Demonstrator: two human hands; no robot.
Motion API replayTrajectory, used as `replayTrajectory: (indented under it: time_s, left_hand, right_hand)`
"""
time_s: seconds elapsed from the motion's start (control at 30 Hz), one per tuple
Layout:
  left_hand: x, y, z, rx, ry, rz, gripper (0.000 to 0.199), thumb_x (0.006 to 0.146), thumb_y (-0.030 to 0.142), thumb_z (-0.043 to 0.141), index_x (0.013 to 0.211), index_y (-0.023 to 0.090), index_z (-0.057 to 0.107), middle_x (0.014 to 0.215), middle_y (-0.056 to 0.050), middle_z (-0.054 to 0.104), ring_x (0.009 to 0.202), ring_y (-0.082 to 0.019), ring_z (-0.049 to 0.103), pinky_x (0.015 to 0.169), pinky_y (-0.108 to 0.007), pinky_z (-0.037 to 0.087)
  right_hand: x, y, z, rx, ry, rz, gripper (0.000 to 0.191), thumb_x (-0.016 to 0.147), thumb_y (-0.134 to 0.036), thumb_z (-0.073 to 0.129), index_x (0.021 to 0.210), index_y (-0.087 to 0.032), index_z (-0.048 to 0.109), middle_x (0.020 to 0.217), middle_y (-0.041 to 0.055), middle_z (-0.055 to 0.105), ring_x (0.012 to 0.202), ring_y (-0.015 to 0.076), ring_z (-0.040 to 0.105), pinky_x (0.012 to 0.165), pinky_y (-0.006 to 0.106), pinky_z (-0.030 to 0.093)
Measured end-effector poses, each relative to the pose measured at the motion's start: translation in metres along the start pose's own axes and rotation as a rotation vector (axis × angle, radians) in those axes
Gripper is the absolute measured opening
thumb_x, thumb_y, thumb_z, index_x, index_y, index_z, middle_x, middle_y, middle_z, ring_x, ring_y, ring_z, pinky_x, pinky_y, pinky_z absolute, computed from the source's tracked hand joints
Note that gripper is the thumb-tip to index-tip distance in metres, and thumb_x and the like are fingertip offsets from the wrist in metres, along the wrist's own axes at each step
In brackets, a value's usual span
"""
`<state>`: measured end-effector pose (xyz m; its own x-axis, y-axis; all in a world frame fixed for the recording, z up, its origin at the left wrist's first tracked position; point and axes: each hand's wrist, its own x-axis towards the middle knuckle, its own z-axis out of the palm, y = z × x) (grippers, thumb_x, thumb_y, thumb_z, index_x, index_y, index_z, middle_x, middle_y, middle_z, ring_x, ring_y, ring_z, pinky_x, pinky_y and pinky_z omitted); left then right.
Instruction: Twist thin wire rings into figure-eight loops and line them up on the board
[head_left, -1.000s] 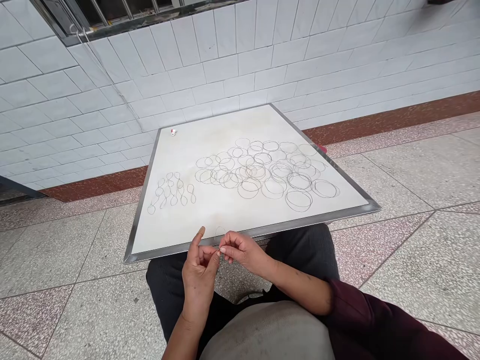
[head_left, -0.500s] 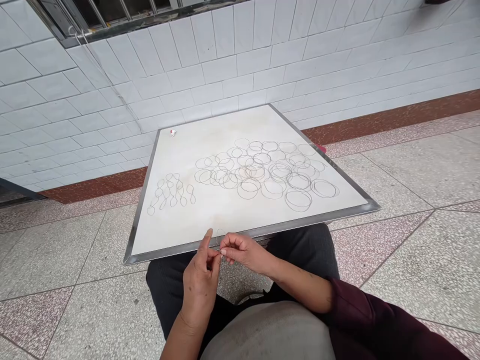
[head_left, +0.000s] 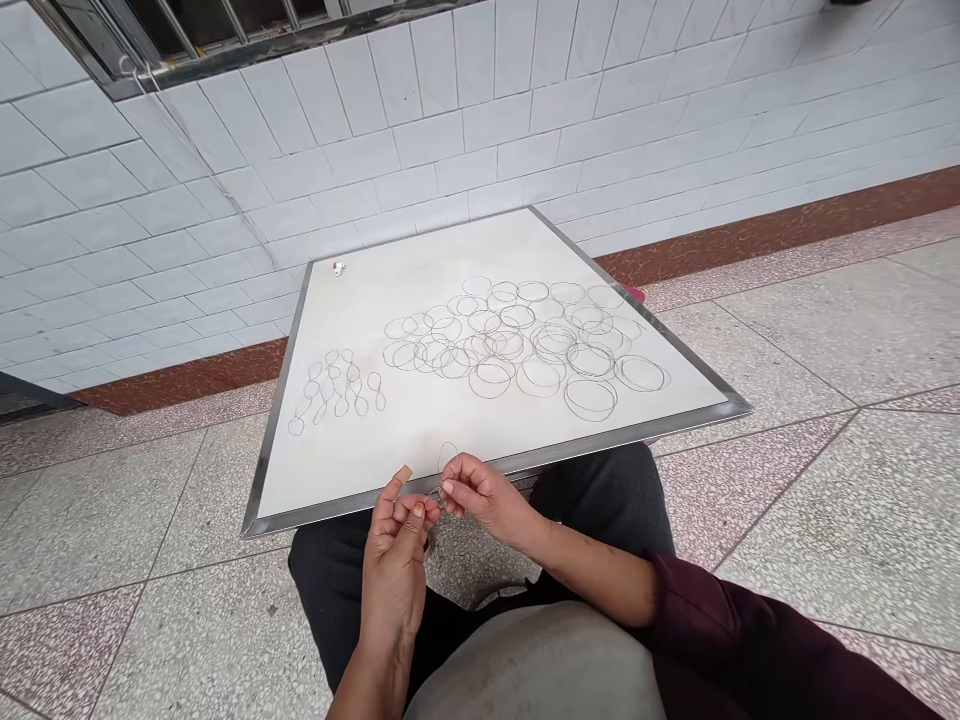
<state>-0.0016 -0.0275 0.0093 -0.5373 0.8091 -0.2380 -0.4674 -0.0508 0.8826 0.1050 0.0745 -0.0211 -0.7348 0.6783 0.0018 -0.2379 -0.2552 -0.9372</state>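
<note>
Near the front edge of the white table [head_left: 315,480], both hands pinch one thin wire loop [head_left: 448,446]. My left hand [head_left: 397,550] grips its lower part between thumb and fingers, with a tan wrap on one raised fingertip. Close beside it, my right hand [head_left: 480,495] pinches the wire, and a rounded part of the loop stands up above the fingers. The exact twist of wire between the fingertips is too small to make out. Across the tabletop lie several round wire rings [head_left: 590,398], many overlapping. Several smaller figure-eight wire pieces [head_left: 361,390] lie on the left.
A small red-and-white object [head_left: 338,269] sits at the far left corner of the table. A metal trim [head_left: 637,434] borders the tabletop. Behind is a white tiled wall [head_left: 435,150] with a barred window [head_left: 232,25]. My knees are under the table's front edge.
The left fingers have curled in and shifted their grip on the wire. More of the loop now shows above the right fingers. The view has moved slightly.
</note>
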Motion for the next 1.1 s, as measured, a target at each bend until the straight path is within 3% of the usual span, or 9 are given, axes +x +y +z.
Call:
replayTrajectory:
  time_s: [0.1,0.23,0.5,0.77,1.1]
  left_hand:
    - [0.001,-0.004,0.004,-0.125,0.003,-0.018,0.052,0.076,0.025,0.078,0.125,0.022,0.061,0.078,0.002,0.065,0.08,-0.01,0.062,0.086,-0.024,0.048]
    - [0.003,-0.007,0.004,-0.196,0.048,-0.049,0.053,0.073,0.02,0.08,0.123,0.023,0.063,0.081,0.001,0.065,0.081,-0.009,0.063,0.08,-0.019,0.048]
    - [0.005,-0.013,0.003,-0.289,0.1,-0.075,0.052,0.068,0.011,0.081,0.117,0.02,0.066,0.079,0.001,0.063,0.076,-0.009,0.063,0.078,-0.02,0.051]
    - [0.004,0.002,-0.002,-0.181,-0.032,-0.166,0.053,0.072,0.012,0.078,0.123,0.019,0.065,0.083,-0.001,0.065,0.08,-0.011,0.063,0.083,-0.023,0.05]
    - [0.004,0.005,-0.009,-0.061,-0.084,-0.183,0.051,0.074,0.02,0.078,0.122,0.021,0.065,0.08,-0.001,0.065,0.071,-0.01,0.06,0.074,-0.022,0.048]
  right_hand:
    - [0.0,0.003,0.001,0.001,0.013,-0.029,0.035,0.086,-0.052,0.062,0.085,-0.019,0.051,0.076,-0.0013,0.059,0.066,0.0122,0.054,0.067,0.03,0.045]
    - [0.0,0.009,0.001,-0.009,0.011,-0.06,0.028,0.09,-0.048,0.058,0.088,-0.021,0.05,0.077,-0.0017,0.057,0.073,0.0137,0.056,0.074,0.031,0.045]
    - [-0.003,0.01,0.003,-0.082,0.003,-0.057,0.027,0.09,-0.047,0.057,0.086,-0.021,0.048,0.077,-0.0023,0.05,0.07,0.0131,0.047,0.069,0.029,0.041]
    - [-0.003,0.012,0.0,-0.082,-0.042,-0.058,0.031,0.091,-0.051,0.055,0.089,-0.021,0.049,0.078,-0.0018,0.052,0.07,0.013,0.047,0.069,0.029,0.041]
    - [-0.003,0.019,0.001,0.018,-0.116,0.014,0.034,0.09,-0.054,0.055,0.09,-0.021,0.046,0.074,-0.0042,0.052,0.053,0.0079,0.041,0.052,0.023,0.034]
